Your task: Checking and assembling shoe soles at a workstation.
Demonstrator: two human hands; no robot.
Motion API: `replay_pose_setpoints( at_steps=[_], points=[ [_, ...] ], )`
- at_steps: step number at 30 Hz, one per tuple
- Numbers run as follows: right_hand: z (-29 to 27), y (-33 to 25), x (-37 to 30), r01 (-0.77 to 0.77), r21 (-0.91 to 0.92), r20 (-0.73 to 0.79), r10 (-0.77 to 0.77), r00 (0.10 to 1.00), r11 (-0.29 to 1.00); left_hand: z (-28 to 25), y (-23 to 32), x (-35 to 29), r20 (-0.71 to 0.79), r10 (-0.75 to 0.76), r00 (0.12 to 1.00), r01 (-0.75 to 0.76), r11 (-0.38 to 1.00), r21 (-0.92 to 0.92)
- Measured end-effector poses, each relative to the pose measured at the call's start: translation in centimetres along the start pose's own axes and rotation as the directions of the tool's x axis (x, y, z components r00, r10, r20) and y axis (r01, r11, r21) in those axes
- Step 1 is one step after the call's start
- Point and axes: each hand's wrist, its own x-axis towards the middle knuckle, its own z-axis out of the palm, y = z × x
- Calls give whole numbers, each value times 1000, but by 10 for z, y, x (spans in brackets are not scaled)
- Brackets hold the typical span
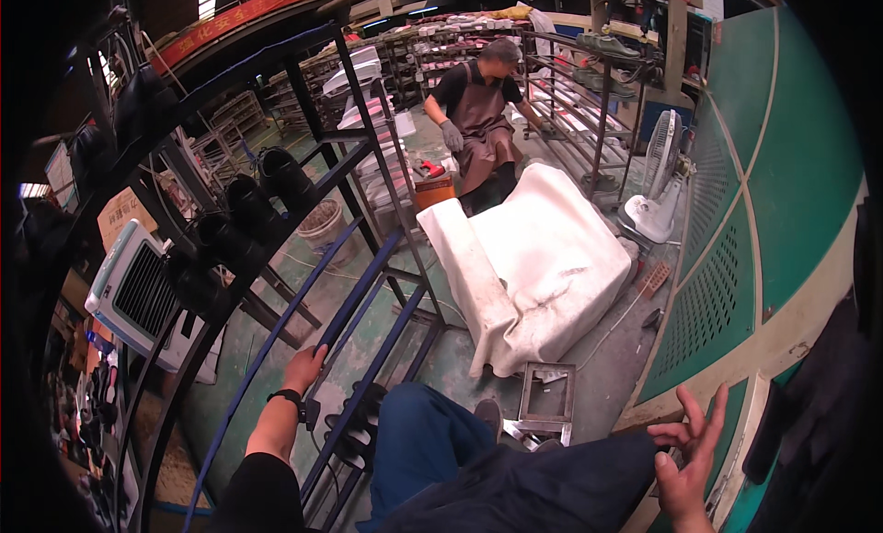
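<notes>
The blue rack rail (361, 289) is running lengthwise outward, left of the white-draped block (552, 257), the nearer left hand (303, 369) touching it, finger closure unclear, the right hand (688, 464) hovering empty, fingers parted.

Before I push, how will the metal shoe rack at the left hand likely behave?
The metal shoe rack should feel stiff, given its rigid-looking bars. It could be somewhat tippy, since the open frame rises tall. The black shoes look unfastened, so a jolt might shift them.
</notes>
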Motion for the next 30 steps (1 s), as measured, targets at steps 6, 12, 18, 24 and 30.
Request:
replay_pose_setpoints(
  at_steps=[6,12,18,24,30],
  points=[
    [-8,-3,-4,303,-122,182,-279,943,945,-1,4,-3,-20,13,1000,-13,1000,-16],
    [-7,-2,0,305,20,131,-305,943,952,5,-10,2,2,-8,1000,8,998,-69],
    [-16,21,3,121,-123,181,-97,979,985,-9,-9,4,-20,31,999,-30,999,35],
    [-14,3,4,104,-690,691,608,390,716,-1,4,0,-25,22,999,-22,1000,-1],
    [-11,-3,-1,90,-607,706,483,518,790,-7,6,-6,-2,17,1000,-17,1000,22]
  ],
)
